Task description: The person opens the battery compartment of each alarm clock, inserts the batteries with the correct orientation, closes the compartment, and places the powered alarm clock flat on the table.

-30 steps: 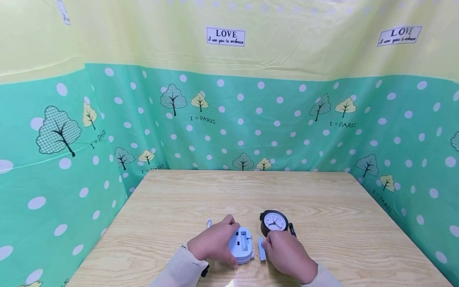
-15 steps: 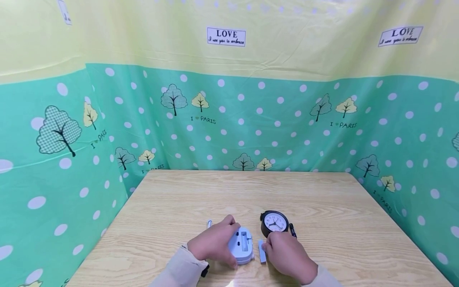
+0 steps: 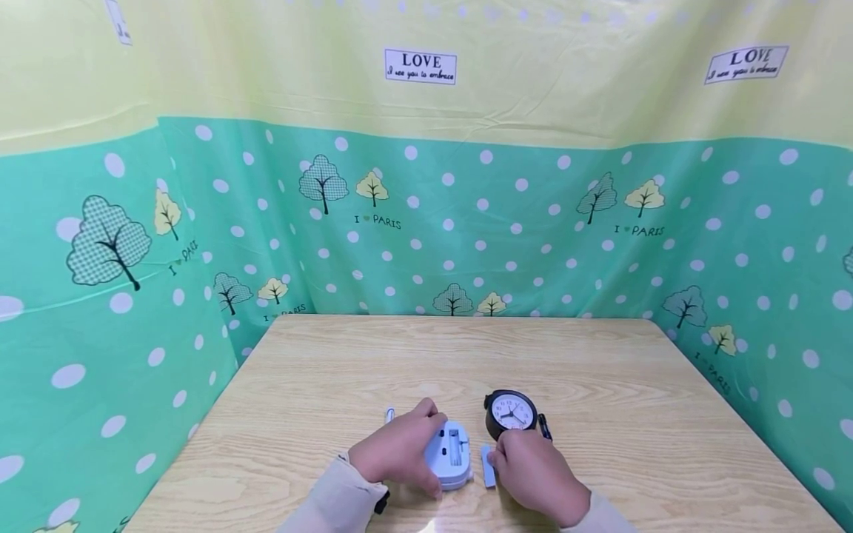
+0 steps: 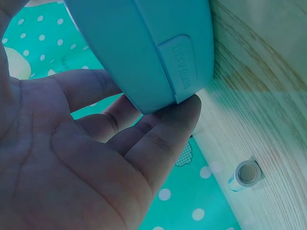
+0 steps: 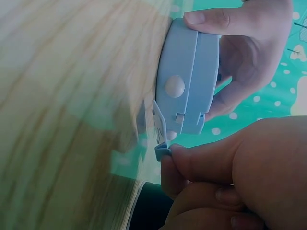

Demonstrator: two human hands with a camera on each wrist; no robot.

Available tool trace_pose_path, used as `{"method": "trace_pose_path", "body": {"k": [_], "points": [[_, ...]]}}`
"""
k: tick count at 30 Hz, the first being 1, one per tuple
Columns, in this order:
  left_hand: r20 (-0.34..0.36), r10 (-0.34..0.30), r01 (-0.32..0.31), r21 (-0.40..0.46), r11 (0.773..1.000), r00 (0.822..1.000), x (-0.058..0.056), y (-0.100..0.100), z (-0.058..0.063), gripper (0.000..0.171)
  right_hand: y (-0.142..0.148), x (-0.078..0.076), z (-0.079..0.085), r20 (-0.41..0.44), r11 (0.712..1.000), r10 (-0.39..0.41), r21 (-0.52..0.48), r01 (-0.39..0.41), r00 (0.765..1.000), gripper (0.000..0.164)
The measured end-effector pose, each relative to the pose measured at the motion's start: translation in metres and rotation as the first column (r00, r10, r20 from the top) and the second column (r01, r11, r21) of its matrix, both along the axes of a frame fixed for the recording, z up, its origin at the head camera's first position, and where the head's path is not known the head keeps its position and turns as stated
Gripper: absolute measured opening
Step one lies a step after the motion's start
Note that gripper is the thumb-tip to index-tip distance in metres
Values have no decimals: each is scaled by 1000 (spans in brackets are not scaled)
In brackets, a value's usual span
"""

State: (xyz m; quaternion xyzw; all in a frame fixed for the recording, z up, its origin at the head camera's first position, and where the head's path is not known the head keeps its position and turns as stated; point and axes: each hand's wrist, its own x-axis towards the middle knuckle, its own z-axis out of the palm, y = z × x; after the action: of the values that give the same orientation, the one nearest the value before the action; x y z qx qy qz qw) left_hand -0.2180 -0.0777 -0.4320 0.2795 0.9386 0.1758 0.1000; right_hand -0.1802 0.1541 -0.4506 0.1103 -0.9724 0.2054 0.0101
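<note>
The left hand (image 3: 400,448) holds a rounded-square, pale blue plastic device (image 3: 448,455) lying on the bench, its thumb on the near edge and its fingers (image 4: 163,139) on the opposite side, clamped around the body. On the upturned face are a narrow open compartment (image 3: 456,448) and two small dark marks; whether anything sits in the compartment cannot be told. The right wrist view shows a round white knob (image 5: 175,86) on the device's side, and the left wrist view shows raised lettering on another side.

The right hand (image 3: 536,470) pinches a small, flat, pale blue cover (image 3: 489,470) between thumb and forefinger, its other fingers curled inward. The cover is tilted, just beside the device's right side in the head view.

Just beyond the right hand lies a round black alarm clock (image 3: 512,411) with a white dial, facing up; the hand hides its near edge. A slim black object (image 3: 544,427) lies close to the clock's right. Beyond the left hand is a small white cylinder (image 3: 389,415), partly hidden. The bench (image 3: 373,348) has a pale wood-grain top, and a green and yellow printed curtain (image 3: 460,192) hangs around it.
</note>
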Motion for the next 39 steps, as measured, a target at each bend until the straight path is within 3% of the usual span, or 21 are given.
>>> {"method": "trace_pose_path", "body": {"k": [39], "points": [[-16, 8, -8, 14, 1000, 1000, 3, 3, -2, 105, 2, -1, -4, 14, 1000, -15, 18, 15, 1000, 32]]}}
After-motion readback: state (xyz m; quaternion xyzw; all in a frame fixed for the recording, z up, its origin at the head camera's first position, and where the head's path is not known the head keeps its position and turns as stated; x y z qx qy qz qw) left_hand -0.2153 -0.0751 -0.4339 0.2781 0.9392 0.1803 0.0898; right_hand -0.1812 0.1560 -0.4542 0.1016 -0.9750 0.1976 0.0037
